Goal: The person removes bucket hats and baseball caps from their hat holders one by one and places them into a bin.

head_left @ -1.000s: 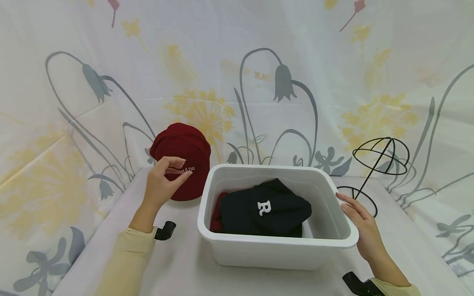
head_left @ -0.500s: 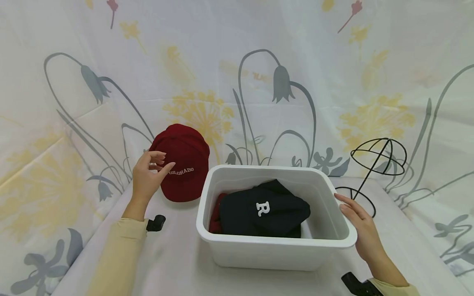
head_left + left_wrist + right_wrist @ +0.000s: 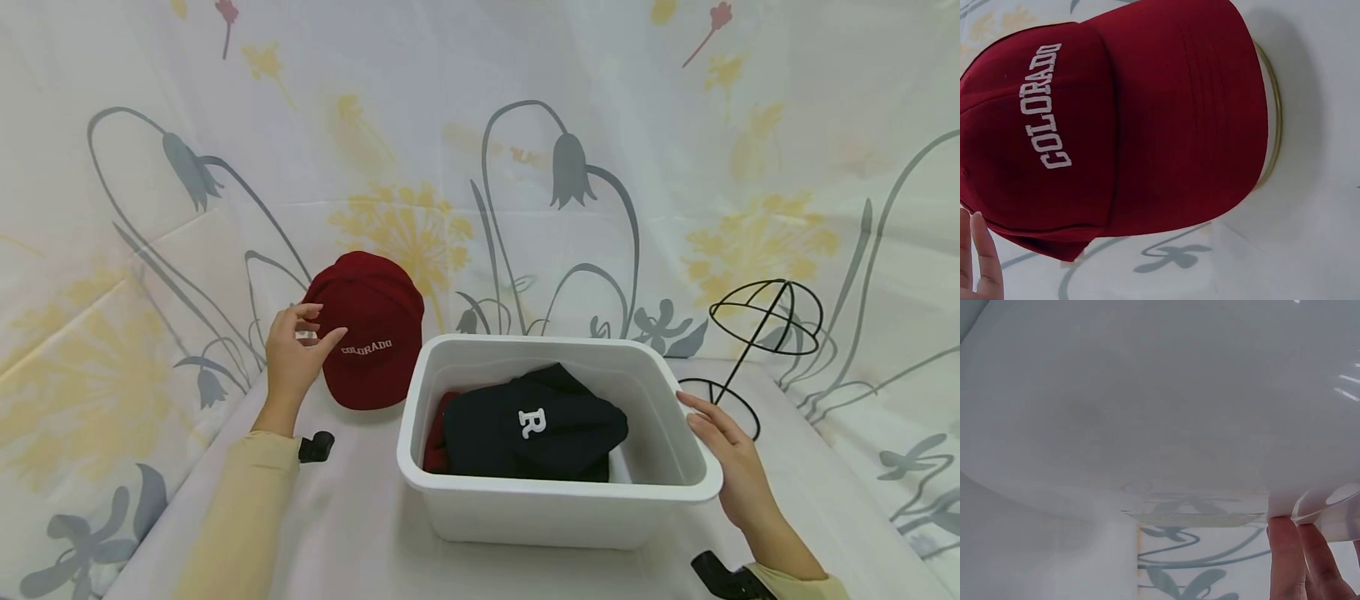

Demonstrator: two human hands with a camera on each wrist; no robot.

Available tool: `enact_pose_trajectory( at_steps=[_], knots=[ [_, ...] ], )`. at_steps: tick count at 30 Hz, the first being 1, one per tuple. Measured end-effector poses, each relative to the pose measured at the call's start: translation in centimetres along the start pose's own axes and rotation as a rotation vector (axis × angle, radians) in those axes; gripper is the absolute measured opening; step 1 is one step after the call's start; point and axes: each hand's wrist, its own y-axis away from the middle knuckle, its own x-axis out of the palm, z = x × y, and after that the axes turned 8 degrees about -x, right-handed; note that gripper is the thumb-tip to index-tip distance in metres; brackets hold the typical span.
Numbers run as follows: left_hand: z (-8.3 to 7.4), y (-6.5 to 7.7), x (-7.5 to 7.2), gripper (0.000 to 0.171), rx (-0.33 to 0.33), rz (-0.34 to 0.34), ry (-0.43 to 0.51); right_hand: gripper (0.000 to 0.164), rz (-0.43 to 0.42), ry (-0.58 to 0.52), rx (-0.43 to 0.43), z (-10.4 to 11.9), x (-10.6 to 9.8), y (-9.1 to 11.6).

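The red cap (image 3: 378,307), lettered COLORADO, is left of the white bin (image 3: 540,517); at the cap's left side, the left hand (image 3: 292,354) has thumb and fingers moderately apart, whether touching it I cannot tell. The right hand (image 3: 733,467) rests nearly straight fingers on the bin's right rim, and inside lies a dark cap (image 3: 495,446).

1. The bin (image 3: 540,521) stands on the table (image 3: 360,517) before me.
2. The inner cap (image 3: 536,425) lies inside it.
3. The outer cap (image 3: 371,312) sits between my left hand (image 3: 291,358) and the bin.
4. The stand (image 3: 742,363) is right of the bin, beyond my right hand (image 3: 737,462).
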Motion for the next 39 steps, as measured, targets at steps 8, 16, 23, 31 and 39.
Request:
enact_pose_trajectory(
  at_steps=[8,16,23,31,39],
  knots=[
    [0.5,-0.2,0.3,0.056,-0.186,0.029,-0.048,0.034,-0.003,0.012,-0.005,-0.1,0.0,0.0],
    [1.3,-0.2,0.3,0.064,-0.254,0.106,-0.08,0.035,-0.007,0.029,0.01,0.0,0.1,0.1],
    [2.1,-0.2,0.5,0.063,-0.322,0.179,-0.033,0.035,-0.009,0.032,0.01,0.0,0.0,0.1],
    [1.9,-0.7,0.9,0.053,-0.448,0.214,0.093,0.035,-0.004,0.031,0.011,0.0,0.0,0.1],
    [1.8,-1.3,1.2,0.034,-0.553,0.155,0.149,0.035,0.001,0.01,0.003,0.1,0.0,0.1]
  ],
)
